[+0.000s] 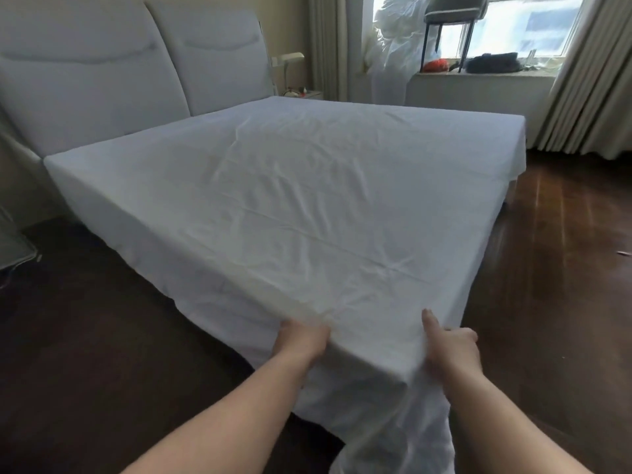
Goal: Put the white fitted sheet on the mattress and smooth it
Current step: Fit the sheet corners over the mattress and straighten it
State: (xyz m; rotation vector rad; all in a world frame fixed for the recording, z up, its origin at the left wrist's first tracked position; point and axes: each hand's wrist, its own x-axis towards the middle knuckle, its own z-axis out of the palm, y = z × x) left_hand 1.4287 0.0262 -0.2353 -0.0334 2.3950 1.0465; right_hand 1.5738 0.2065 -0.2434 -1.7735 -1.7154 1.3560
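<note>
Your left hand (301, 340) and right hand (448, 347) pinch the white cotton fitted sheet (307, 206) at lower centre; pull its corner evenly under the mattress.

Both bare forearms reach forward. The left hand (302, 340) has its fingers curled under, gripping; the right hand (449, 347) grips too, thumb stretched forward on top.

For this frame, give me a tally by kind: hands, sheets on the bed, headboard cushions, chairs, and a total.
Hands: 2, left hand and right hand, both at the near corner of the sheet
White fitted sheet: 1
Headboard cushions: 2, left cushion, right cushion
Chair on the window sill: 1
Total: 6
</note>
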